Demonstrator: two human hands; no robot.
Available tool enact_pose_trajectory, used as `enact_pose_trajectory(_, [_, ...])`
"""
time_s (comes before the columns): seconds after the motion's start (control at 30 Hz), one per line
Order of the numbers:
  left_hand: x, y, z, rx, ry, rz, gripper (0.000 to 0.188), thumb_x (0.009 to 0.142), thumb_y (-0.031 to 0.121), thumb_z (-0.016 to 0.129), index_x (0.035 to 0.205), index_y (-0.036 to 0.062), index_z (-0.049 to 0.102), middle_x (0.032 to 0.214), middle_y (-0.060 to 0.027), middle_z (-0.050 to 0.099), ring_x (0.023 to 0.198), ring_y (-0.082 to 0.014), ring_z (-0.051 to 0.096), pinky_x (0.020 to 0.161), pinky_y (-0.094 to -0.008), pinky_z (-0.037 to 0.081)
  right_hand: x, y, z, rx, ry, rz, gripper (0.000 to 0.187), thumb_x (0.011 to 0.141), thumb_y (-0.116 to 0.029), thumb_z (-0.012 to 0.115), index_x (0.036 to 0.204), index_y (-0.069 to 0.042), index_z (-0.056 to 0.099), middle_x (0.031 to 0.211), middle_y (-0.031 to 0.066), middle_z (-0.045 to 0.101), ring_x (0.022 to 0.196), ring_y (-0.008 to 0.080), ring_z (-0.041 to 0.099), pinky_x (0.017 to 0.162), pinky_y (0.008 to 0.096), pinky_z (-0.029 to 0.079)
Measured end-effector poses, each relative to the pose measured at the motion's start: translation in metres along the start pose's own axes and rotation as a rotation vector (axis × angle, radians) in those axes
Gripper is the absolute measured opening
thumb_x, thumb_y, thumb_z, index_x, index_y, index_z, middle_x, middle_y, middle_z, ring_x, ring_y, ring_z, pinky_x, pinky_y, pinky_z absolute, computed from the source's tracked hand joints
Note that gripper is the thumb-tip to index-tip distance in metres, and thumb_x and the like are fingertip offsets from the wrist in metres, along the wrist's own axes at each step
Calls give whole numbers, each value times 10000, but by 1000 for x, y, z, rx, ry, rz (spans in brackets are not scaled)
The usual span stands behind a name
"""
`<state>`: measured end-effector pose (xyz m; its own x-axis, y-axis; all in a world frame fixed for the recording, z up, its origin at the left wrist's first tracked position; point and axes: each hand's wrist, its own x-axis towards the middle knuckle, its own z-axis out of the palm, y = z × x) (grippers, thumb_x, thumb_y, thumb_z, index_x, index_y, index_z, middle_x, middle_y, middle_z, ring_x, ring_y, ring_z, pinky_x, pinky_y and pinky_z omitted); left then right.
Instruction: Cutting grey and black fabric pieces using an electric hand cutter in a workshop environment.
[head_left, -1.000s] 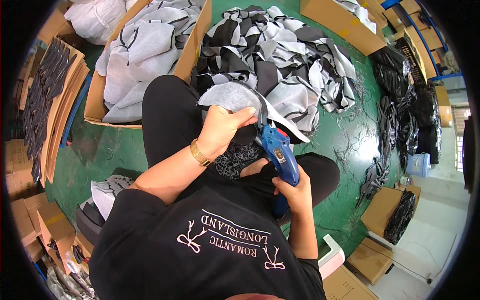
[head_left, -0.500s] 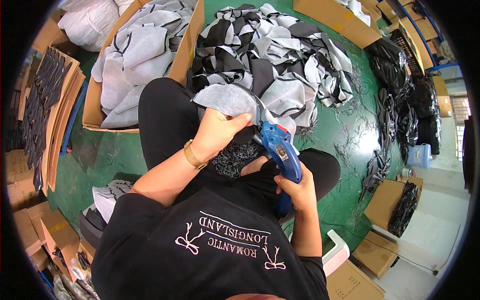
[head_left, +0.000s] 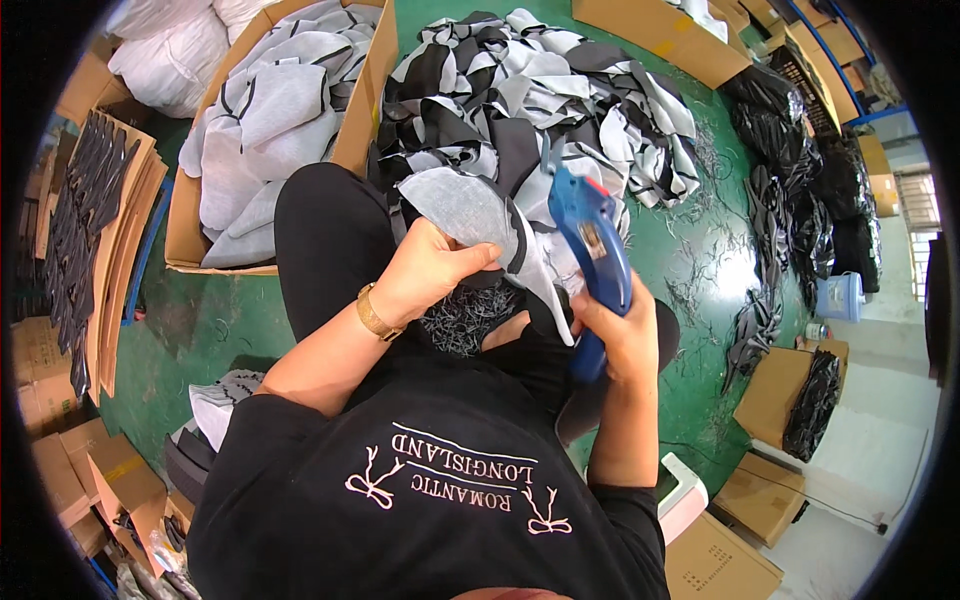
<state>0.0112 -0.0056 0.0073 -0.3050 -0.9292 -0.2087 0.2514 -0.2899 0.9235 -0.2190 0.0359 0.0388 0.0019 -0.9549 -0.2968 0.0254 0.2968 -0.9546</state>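
Note:
My left hand (head_left: 440,265) pinches a curved grey fabric piece (head_left: 462,205) edged in black, held above my lap. A pale strip of the cloth hangs from it down toward my right hand. Wrapped round the handle of blue cordless electric scissors (head_left: 588,222) is my right hand (head_left: 622,325). The tool's blades point up and away, just right of the fabric piece and apart from its edge. Dark thread-like trimmings (head_left: 465,318) lie in a heap between my legs, below the left hand.
A large pile of grey and black fabric pieces (head_left: 520,90) covers the floor ahead. At its left stands a cardboard box (head_left: 352,135) filled with grey pieces. Black plastic bags (head_left: 770,110) line the right side. Loose trimmings lie on the green floor (head_left: 690,270).
The scissors have moved up and right, away from the fabric edge, with my right hand. A strip of cloth now hangs free. My left hand keeps its hold, shifted slightly.

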Motion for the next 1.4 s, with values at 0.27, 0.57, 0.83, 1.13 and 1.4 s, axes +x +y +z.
enact_pose_trajectory(0.27, [-4,-15,17,-114,-2,136,209,877,78,643,1075,21,611,994,-20,641,894,-93,600,774,-244,488,25,14,29,-421,37,-190,407,675,-148,795,986,15,589,777,42,636,682,97,582,618,259,489])
enact_pose_trajectory(0.57, [12,-9,2,-325,185,42,178,849,69,677,1015,56,615,913,16,636,787,-63,586,679,-226,470,-6,25,3,62,-38,29,395,734,-86,714,1070,48,553,826,64,590,635,152,597,613,255,493])
enact_pose_trajectory(0.83, [16,-6,0,-217,180,153,143,839,8,644,981,14,634,920,-9,647,808,-84,591,727,-248,472,-34,29,-1,-124,-114,144,360,715,-57,723,1026,30,564,736,37,585,569,105,555,523,256,467])
enact_pose_trajectory(1.13, [14,-11,1,-83,172,265,143,840,12,633,983,-1,629,919,-7,643,821,-83,580,758,-259,467,-30,31,2,-127,-48,158,343,673,20,657,1002,58,569,735,72,606,543,136,568,516,260,467])
enact_pose_trajectory(1.4, [14,-14,-1,36,145,290,157,844,23,630,997,-16,621,920,-10,642,822,-81,576,750,-264,470,-30,30,-1,-172,-55,162,386,702,-17,696,1056,52,560,768,48,585,572,108,568,525,255,472])
